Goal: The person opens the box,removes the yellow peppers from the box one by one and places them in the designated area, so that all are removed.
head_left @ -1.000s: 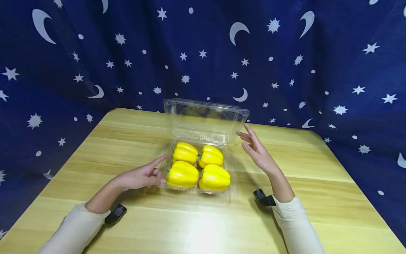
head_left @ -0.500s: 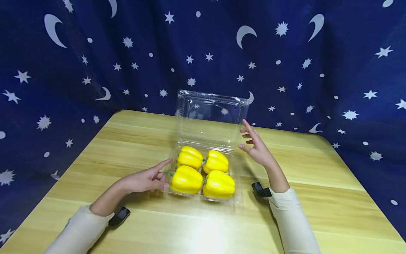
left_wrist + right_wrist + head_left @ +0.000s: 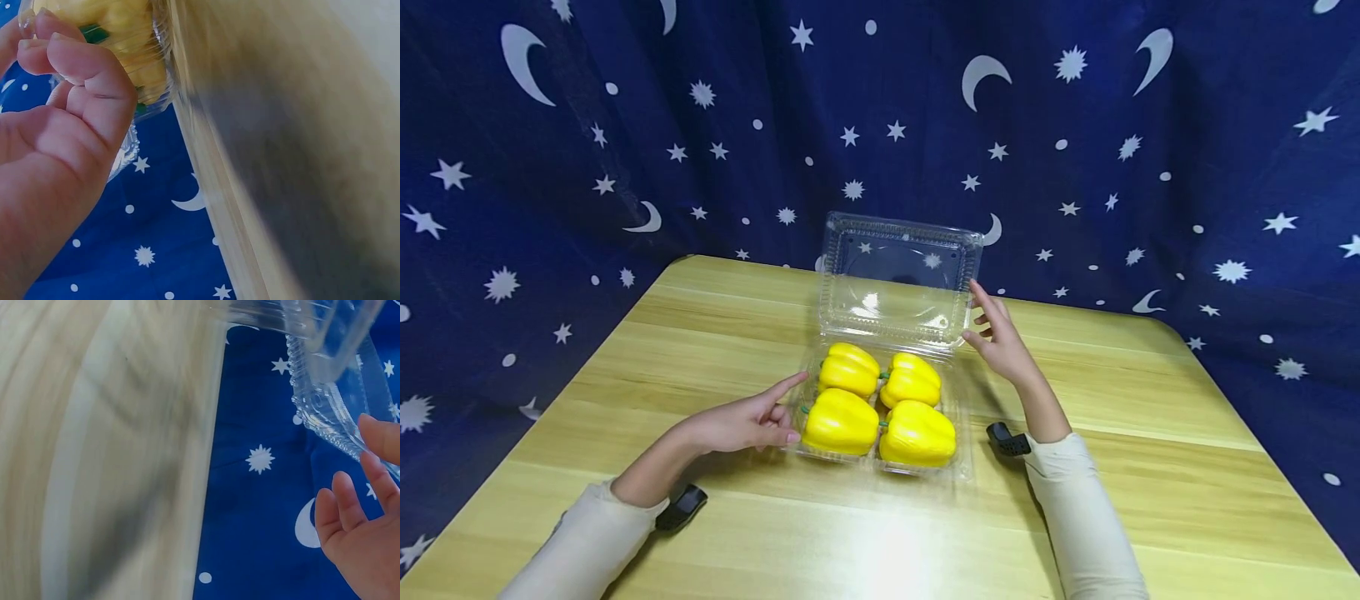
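Note:
A clear plastic clamshell box (image 3: pixel 962 417) lies on the table with its lid (image 3: pixel 895 283) raised and leaning back. Inside are several yellow bell peppers, among them a front-left pepper (image 3: pixel 840 422) and a front-right pepper (image 3: pixel 917 433), with green stems. My left hand (image 3: pixel 741 425) is at the box's left side, index finger stretched along the rim, thumb by the front corner, the other fingers bent. At the lid's right edge is my right hand (image 3: pixel 1003 342), its index fingertip and thumb right at the rim. The right wrist view shows its remaining fingers (image 3: pixel 347 500) loosely bent, away from the lid.
The light wooden table (image 3: pixel 1112 392) extends around the box on all sides. Behind it hangs a dark blue curtain (image 3: pixel 910 100) with white moons and stars. A black wrist camera (image 3: pixel 681 508) sits at the left cuff, another (image 3: pixel 1007 439) at the right.
The lid has tilted further back, showing more of its inside. My right hand has moved slightly left, up to the lid's edge. The left hand keeps its place by the box; the head view has shifted.

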Demonstrator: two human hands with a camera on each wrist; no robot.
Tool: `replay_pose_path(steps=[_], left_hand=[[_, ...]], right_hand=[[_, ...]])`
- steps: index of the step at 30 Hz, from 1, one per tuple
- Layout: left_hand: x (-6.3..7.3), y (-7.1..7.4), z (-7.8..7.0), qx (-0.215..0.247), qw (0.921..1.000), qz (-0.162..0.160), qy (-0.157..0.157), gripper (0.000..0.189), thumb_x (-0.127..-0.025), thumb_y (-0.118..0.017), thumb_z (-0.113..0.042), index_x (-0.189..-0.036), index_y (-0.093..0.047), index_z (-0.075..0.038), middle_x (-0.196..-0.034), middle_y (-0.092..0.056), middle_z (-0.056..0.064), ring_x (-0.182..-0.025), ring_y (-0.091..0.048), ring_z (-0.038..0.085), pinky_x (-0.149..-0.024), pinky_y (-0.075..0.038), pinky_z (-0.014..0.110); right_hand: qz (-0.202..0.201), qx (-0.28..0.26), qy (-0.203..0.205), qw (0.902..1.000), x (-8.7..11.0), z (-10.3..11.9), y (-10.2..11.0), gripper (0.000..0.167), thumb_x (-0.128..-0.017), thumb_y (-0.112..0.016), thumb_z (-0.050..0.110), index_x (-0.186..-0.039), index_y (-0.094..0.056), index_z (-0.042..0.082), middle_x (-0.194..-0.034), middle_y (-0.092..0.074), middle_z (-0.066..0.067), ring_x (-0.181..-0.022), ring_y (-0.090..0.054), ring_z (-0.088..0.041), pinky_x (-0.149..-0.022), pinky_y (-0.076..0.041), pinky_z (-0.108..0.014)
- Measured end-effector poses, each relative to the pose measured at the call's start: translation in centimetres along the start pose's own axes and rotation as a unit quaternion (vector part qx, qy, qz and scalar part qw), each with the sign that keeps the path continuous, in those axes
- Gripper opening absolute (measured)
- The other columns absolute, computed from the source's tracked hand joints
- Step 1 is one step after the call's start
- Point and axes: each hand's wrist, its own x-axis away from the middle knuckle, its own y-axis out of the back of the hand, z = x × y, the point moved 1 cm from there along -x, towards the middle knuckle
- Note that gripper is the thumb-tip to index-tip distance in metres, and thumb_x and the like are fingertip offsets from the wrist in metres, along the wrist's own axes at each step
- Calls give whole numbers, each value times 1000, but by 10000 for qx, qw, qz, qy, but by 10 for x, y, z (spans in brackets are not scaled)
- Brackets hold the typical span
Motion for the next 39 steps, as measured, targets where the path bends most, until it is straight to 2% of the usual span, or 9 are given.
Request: replay_pose_path(steps=[3,7,9,12,18,28,35,39], left_hand=[[0,0,0,2,10000,15,-42,86,-90,-57,-19,-146,7,-6,-74,-49,2,-57,-39,7,-51,-35,24],[0,0,0,0,10000,38,-51,86,-90,-57,-19,-146,8,-6,-73,-48,2,-57,-38,6,-51,-35,24],[0,0,-1,0,10000,52,-60,86,-90,-57,-18,-145,8,-5,-73,-48,3,-56,-38,7,-51,-35,24],[1,1,-3,2,9999,70,-118,86,-90,-56,-16,-145,10,-5,-72,-47,2,-56,-37,7,-50,-34,25],[1,0,-2,31,10000,77,-50,87,-90,-56,-16,-145,10,-5,-71,-47,1,-55,-37,6,-50,-33,24],[1,-2,-1,59,9999,67,96,87,-90,-57,-19,-146,10,-7,-73,-48,2,-56,-38,8,-51,-34,22],[1,-2,-2,22,9999,91,93,87,-90,-57,-19,-145,10,-7,-74,-48,2,-55,-38,8,-50,-35,21],[1,-2,-2,-20,9999,105,62,87,-90,-56,-19,-145,10,-6,-74,-48,1,-55,-39,7,-51,-35,22]], right_hand=[[9,51,-97,9999,-5,-13,-3,76,-86,-54,-8,-147,-14,10,-128,-32,-23,-98,-38,-34,-76,-34,-36],[5,71,-141,9999,-8,-16,-5,76,-86,-54,-8,-147,-14,13,-128,-32,-22,-96,-37,-31,-74,-33,-34],[36,33,-224,9997,-6,-7,-4,74,-86,-53,-9,-147,-14,9,-128,-32,-23,-95,-36,-32,-74,-33,-35],[78,-22,-318,9995,-8,-5,-4,73,-87,-52,-8,-147,-14,8,-129,-32,-23,-92,-35,-29,-73,-34,-33],[55,-93,-372,9993,-13,-24,-9,72,-88,-53,-4,-147,-16,13,-128,-35,-19,-87,-35,-21,-71,-34,-27],[303,-99,-803,9963,-10,-31,-12,61,-92,-49,5,-146,-19,7,-129,-34,-22,-88,-40,-22,-66,-38,-21],[530,-116,-1093,9925,-9,-33,-13,59,-95,-44,9,-146,-15,3,-130,-37,-22,-90,-38,-24,-74,-35,-27],[626,-150,-1231,9903,-8,-34,-14,60,-96,-43,10,-146,-12,5,-130,-36,-22,-92,-37,-26,-74,-35,-30]])
